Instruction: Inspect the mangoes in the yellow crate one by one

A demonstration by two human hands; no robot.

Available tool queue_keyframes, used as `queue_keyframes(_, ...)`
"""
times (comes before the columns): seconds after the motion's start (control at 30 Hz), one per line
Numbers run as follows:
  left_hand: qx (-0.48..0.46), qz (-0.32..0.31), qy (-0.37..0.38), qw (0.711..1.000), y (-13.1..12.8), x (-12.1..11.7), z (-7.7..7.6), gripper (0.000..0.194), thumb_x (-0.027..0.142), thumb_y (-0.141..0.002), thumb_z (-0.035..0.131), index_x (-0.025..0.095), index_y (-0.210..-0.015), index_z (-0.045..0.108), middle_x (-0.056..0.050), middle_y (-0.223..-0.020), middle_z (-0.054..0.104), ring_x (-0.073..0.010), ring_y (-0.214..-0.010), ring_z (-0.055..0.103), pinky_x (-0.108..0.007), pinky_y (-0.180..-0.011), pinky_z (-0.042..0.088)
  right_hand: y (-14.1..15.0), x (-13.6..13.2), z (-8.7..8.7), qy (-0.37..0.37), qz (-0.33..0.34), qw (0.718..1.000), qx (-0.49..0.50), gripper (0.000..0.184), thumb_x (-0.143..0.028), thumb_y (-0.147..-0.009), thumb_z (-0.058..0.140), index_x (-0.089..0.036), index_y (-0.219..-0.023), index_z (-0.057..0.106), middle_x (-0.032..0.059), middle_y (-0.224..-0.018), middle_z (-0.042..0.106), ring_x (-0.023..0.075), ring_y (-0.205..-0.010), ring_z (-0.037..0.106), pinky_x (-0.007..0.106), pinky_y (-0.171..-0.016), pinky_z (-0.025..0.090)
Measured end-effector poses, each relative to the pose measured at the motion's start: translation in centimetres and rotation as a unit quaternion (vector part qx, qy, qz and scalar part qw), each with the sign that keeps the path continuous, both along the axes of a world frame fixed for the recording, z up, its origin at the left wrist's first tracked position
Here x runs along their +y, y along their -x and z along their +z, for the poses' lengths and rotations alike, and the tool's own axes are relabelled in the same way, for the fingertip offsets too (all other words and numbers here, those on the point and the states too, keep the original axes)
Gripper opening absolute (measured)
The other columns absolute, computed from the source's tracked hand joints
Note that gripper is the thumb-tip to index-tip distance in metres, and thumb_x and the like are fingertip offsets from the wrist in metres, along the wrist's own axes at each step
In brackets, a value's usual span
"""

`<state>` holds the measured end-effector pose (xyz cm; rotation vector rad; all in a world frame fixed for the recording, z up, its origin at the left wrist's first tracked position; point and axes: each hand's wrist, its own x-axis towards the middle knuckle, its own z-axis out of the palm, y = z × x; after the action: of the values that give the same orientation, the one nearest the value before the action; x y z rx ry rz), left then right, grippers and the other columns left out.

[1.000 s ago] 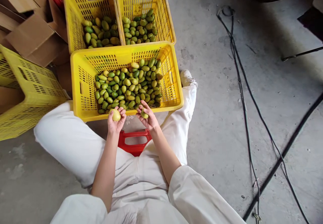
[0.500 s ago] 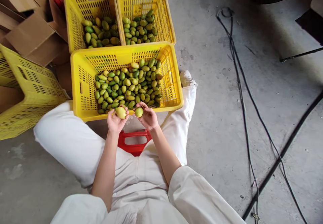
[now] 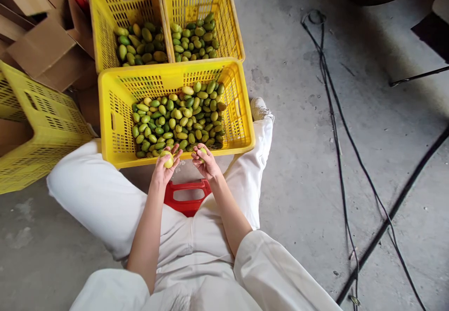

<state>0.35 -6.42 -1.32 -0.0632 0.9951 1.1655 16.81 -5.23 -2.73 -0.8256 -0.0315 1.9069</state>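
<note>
My left hand (image 3: pixel 163 169) holds a smooth, oval yellow fruit (image 3: pixel 169 160), possibly a lemon, with the thumb on one side and the fingers partly spread behind it. Closed around a smaller yellow-green fruit (image 3: pixel 202 155), my right hand (image 3: pixel 208 165) hides part of it. Both hands hover apart, just over the near rim of a yellow plastic crate (image 3: pixel 175 71). Inside that crate lie many oval fruits (image 3: pixel 178 114), from dark green to pale yellow.
Two more yellow crates (image 3: pixel 131 9) (image 3: pixel 229 21) with larger and similar green fruits stand behind. Cardboard boxes (image 3: pixel 49 51) and another yellow crate (image 3: pixel 52 114) are at left. A red plastic stool (image 3: pixel 187 206) shows between my legs. Black cables (image 3: pixel 331 82) cross the concrete floor at right.
Both hands have turned the fruits they hold and moved slightly apart. The right fingers now cover more of the smaller fruit. The crates have not moved.
</note>
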Motion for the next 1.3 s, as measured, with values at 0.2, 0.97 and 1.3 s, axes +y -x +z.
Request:
queue_keyframes(0.2, -0.039, 0.026, 0.026, 0.999, 0.3, 0.6, -0.4, 0.01, 0.017, -0.084, 0.066, 0.017, -0.079, 0.057, 0.004, -0.065, 0.049, -0.0018, -0.045, 0.041, -0.009, -0.034, 0.027, -0.1, 0.3, -0.1, 0.012, -0.047, 0.999, 0.018, 0.019, -0.031, -0.076, 0.073, -0.025, -0.088, 0.059, -0.0008, -0.093, 0.065, 0.0129, -0.076, 0.06, 0.023, -0.058, 0.053)
queue_keyframes(0.97, -0.064, -0.014, -0.046, 0.997, 0.2, -0.2, 0.1, 0.022, 0.024, -0.074, 0.075, 0.019, -0.092, 0.063, -0.001, -0.088, 0.064, -0.0172, -0.09, 0.066, -0.036, -0.089, 0.055, -0.4, 0.2, -0.6, 0.044, -0.071, 0.994, 0.076, 0.015, -0.027, -0.078, 0.073, -0.022, -0.085, 0.06, -0.0022, -0.077, 0.065, 0.009, -0.067, 0.061, 0.018, -0.057, 0.055)
queue_keyframes(1.3, 0.005, 0.004, -0.041, 0.999, 0.2, 0.1, -0.4, 0.034, 0.022, -0.073, 0.077, 0.02, -0.106, 0.067, -0.007, -0.104, 0.068, -0.0148, -0.087, 0.065, -0.023, -0.072, 0.053, -0.3, -0.1, -0.8, -0.002, -0.041, 0.999, -0.018, 0.04, -0.027, -0.069, 0.082, -0.026, -0.105, 0.067, -0.0035, -0.096, 0.069, 0.011, -0.084, 0.065, 0.024, -0.077, 0.058)
